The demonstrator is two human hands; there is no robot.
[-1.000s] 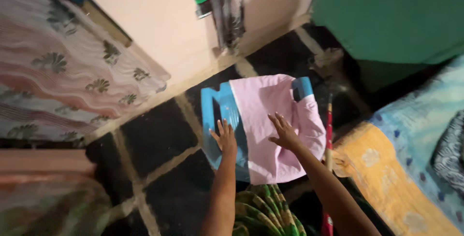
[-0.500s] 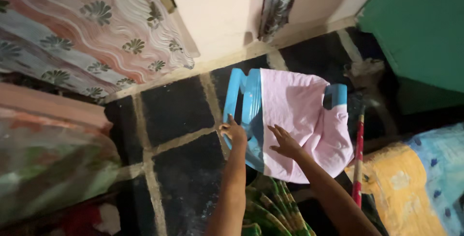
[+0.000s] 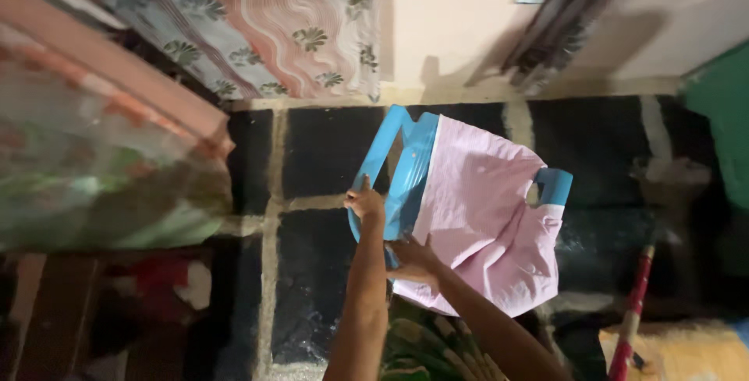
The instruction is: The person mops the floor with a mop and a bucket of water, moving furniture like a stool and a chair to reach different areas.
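A light blue plastic stool (image 3: 407, 170) stands on the dark tiled floor, with a pale pink cloth (image 3: 485, 209) spread over most of its top and hanging off the near and right sides. My left hand (image 3: 364, 205) is closed around the stool's left edge. My right hand (image 3: 413, 261) rests on the near left corner of the pink cloth, fingers curled at its edge; whether it pinches the cloth is unclear.
A floral curtain (image 3: 257, 22) hangs at the upper left over a cream wall (image 3: 452, 22). Bundled fabric (image 3: 94, 170) lies at the left. A red-handled stick (image 3: 632, 311) leans at the right. Green patterned fabric (image 3: 425, 350) covers my lap. A green surface (image 3: 722, 116) is at the far right.
My left hand moved from flat on the stool top to gripping its left edge. My right hand slid back to the cloth's near corner. The view swung leftward.
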